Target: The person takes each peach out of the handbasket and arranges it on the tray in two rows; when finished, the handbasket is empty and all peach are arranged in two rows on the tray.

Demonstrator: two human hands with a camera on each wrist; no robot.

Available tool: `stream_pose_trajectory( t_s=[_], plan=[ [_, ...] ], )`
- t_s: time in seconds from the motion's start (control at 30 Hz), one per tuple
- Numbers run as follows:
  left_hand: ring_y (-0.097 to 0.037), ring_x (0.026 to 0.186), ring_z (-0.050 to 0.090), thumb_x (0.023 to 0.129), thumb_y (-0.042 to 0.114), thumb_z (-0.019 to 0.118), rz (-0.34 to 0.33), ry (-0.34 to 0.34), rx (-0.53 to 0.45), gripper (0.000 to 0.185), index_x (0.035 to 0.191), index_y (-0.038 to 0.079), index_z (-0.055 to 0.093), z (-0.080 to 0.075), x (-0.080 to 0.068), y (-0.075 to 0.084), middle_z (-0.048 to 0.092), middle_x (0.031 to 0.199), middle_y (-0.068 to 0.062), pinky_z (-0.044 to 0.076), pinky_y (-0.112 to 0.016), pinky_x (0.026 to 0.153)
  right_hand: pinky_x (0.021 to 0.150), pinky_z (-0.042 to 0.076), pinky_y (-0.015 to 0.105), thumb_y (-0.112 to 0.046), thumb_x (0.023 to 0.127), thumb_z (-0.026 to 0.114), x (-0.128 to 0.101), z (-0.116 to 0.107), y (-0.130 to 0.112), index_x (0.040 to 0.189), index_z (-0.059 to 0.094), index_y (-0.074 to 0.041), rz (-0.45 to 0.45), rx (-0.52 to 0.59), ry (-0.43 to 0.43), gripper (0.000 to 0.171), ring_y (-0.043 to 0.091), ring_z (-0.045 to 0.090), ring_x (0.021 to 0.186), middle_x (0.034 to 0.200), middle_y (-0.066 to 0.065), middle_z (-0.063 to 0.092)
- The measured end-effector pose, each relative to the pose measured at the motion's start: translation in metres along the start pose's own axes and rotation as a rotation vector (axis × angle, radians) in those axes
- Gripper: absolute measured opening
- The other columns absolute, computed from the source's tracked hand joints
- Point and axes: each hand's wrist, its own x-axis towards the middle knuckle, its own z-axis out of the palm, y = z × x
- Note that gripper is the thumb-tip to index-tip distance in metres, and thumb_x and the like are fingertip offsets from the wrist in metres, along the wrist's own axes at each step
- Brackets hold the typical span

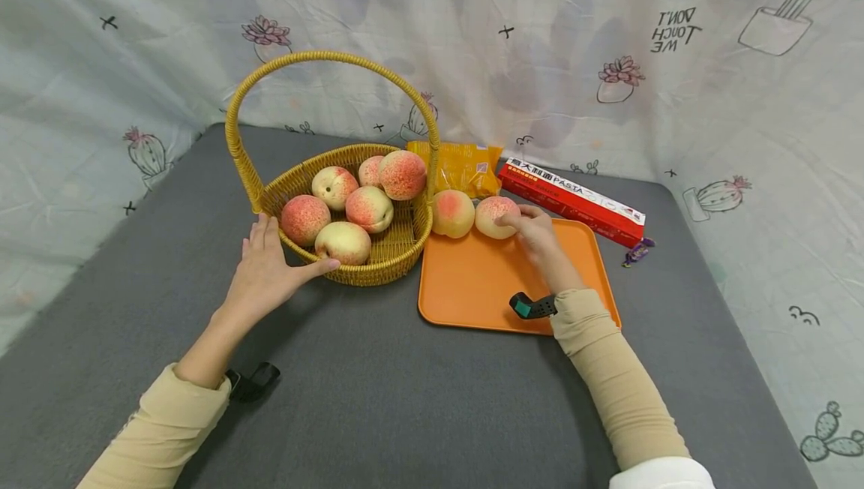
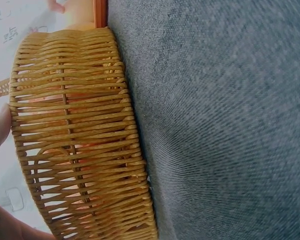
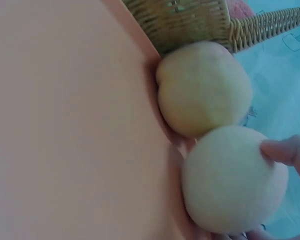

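A yellow wicker basket (image 1: pixel 378 274) with a tall handle holds several peaches, one pale peach (image 1: pixel 343 243) lying near its front rim. My left hand (image 1: pixel 265 273) touches the basket's front-left rim with spread, mostly straight fingers and thumb. In the left wrist view the woven wall (image 2: pixel 80 135) fills the near side. On the far edge of an orange tray (image 1: pixel 472 290), my right hand (image 1: pixel 538 238) holds a pink-and-white peach (image 1: pixel 495 216) between thumb and fingers. Another peach (image 1: pixel 453 214) sits directly left of it, beside the basket. The right wrist view shows the held peach (image 3: pixel 232 182) touching that neighbour (image 3: pixel 205 92).
Behind the tray lie an orange-yellow packet (image 1: pixel 466 168) and a red pasta box (image 1: pixel 574 202). A purple wrapped candy (image 1: pixel 637 251) is at the box's right end. The grey table (image 1: pixel 405 399) extends toward me, with a printed curtain (image 1: pixel 472 39) behind.
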Motion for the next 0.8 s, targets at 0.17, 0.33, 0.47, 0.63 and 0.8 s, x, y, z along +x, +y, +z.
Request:
stream_pose_trajectory(
  t_s=[0.17, 0.33, 0.47, 0.63, 0.8],
  plan=[
    [-0.051, 0.142, -0.003, 0.079, 0.065, 0.069, -0.001, 0.002, -0.003, 0.127, 0.148, -0.016, 0.001, 0.0, 0.0, 0.001, -0.007, 0.153, -0.037, 0.003, -0.062, 0.113, 0.094, 0.043, 0.026, 0.0, 0.081, 0.072, -0.005, -0.008, -0.007, 0.141, 0.043, 0.005, -0.097, -0.215, -0.02, 0.067, 0.021, 0.047, 0.107, 0.13, 0.017, 0.049],
    [-0.052, 0.142, -0.003, 0.079, 0.065, 0.069, -0.004, 0.0, -0.003, 0.127, 0.149, -0.016, 0.0, -0.001, 0.0, 0.001, -0.008, 0.154, -0.037, 0.004, -0.063, 0.113, 0.097, 0.041, 0.031, -0.003, 0.08, 0.074, -0.006, -0.012, -0.009, 0.142, 0.042, 0.003, -0.163, -0.379, -0.087, 0.07, 0.029, 0.046, 0.117, 0.135, 0.022, 0.048],
    [-0.051, 0.142, -0.002, 0.079, 0.065, 0.069, -0.001, 0.0, 0.002, 0.126, 0.148, -0.016, 0.001, -0.002, 0.0, 0.001, -0.007, 0.154, -0.037, 0.004, -0.063, 0.113, 0.098, 0.042, 0.036, -0.005, 0.08, 0.075, -0.006, -0.011, -0.007, 0.142, 0.042, 0.004, -0.19, -0.441, -0.091, 0.07, 0.031, 0.047, 0.118, 0.134, 0.023, 0.049],
    [-0.051, 0.142, -0.002, 0.079, 0.065, 0.068, -0.002, -0.002, 0.005, 0.126, 0.148, -0.017, 0.001, -0.002, 0.0, 0.001, -0.007, 0.154, -0.037, 0.004, -0.063, 0.113, 0.096, 0.043, 0.035, -0.011, 0.081, 0.076, -0.006, -0.011, -0.006, 0.141, 0.044, 0.002, -0.18, -0.471, -0.076, 0.069, 0.03, 0.047, 0.116, 0.133, 0.021, 0.05],
    [-0.051, 0.142, -0.002, 0.079, 0.065, 0.068, -0.004, -0.002, 0.005, 0.126, 0.148, -0.017, 0.001, -0.001, 0.001, 0.001, -0.006, 0.153, -0.037, 0.005, -0.063, 0.113, 0.104, 0.04, 0.039, -0.012, 0.081, 0.076, -0.007, -0.01, -0.009, 0.143, 0.041, 0.002, -0.213, -0.485, -0.075, 0.072, 0.032, 0.044, 0.124, 0.14, 0.02, 0.046]
  ],
)
